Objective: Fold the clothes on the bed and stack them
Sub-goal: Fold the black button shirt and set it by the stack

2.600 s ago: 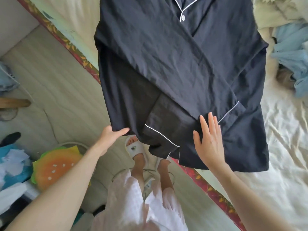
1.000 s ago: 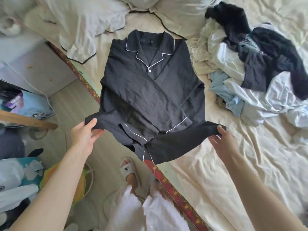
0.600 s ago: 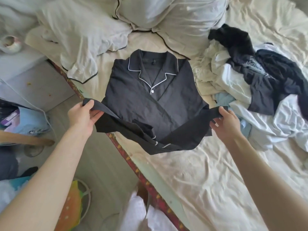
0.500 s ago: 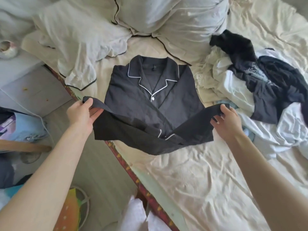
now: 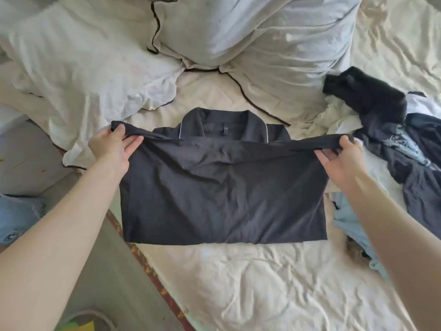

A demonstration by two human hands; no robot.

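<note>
Head view. A dark pyjama shirt lies on the bed, its lower half doubled up over the upper half so that only the collar shows beyond the raised edge. The left hand pinches the left corner of that edge, with the thumb on top and the other fingers under the cloth. The right hand grips the right corner in the same way. The hem runs taut between the two hands, just short of the collar. This two-corner hold probably keeps the edge straight and the layers square, so that the fold lands flat without creases. The fold line lies toward the person, on the near side of both hands, parallel to the bed's edge.

Beyond the fingers of the left hand rests a white pillow, and a second pillow lies past the collar. These mark the head of the bed and leave a bare strip of sheet for folding. To the outer side of the right hand sits a pile of clothes, dark and pale pieces mixed, still unfolded. A light blue garment lies below the right wrist. No finished stack is visible, so the task appears to be at an early stage.
</note>
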